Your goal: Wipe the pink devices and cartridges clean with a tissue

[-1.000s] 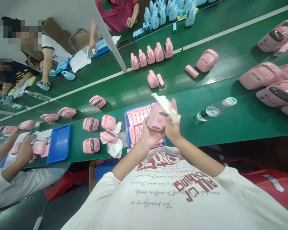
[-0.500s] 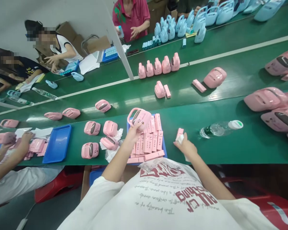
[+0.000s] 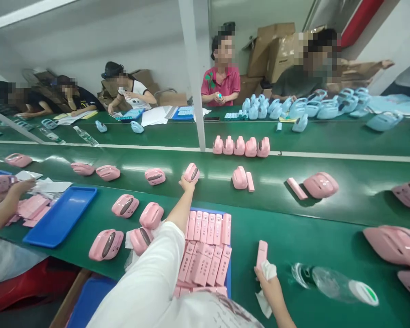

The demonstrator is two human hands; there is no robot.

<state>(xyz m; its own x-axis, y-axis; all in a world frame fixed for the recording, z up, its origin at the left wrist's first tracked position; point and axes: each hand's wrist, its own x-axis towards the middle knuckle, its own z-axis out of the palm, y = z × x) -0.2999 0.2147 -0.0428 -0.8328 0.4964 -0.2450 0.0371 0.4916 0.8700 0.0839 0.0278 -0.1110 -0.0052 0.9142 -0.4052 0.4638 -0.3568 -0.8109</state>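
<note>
My left hand (image 3: pixel 188 184) stretches far across the green bench and is closed on a glossy pink plastic housing (image 3: pixel 192 172) with a handle and a dark oval window. It is over the strip beyond the near table. My right hand (image 3: pixel 270 286), low on the right, is closed on a crumpled white tissue (image 3: pixel 268 269) and a slim pink bar-shaped part (image 3: pixel 262 252) that sticks up beyond the fingers. Between my arms, a blue tray (image 3: pixel 228 273) holds rows of similar pink bars (image 3: pixel 205 264), partly covered by my sleeve and shirt.
Pink housings (image 3: pixel 106 244) stand left of my arm, and a row of several (image 3: pixel 239 146) lines the far strip. A plastic bottle (image 3: pixel 335 282) lies at right. An unoccupied blue tray (image 3: pixel 59 218) sits near a co-worker's hands (image 3: pixel 10 196). Other people sit opposite behind light-blue housings (image 3: pixel 323 107).
My left hand has carried the pink housing from above the tray forward onto the far strip. The view has tilted up. My right hand keeps the tissue and pink bar.
</note>
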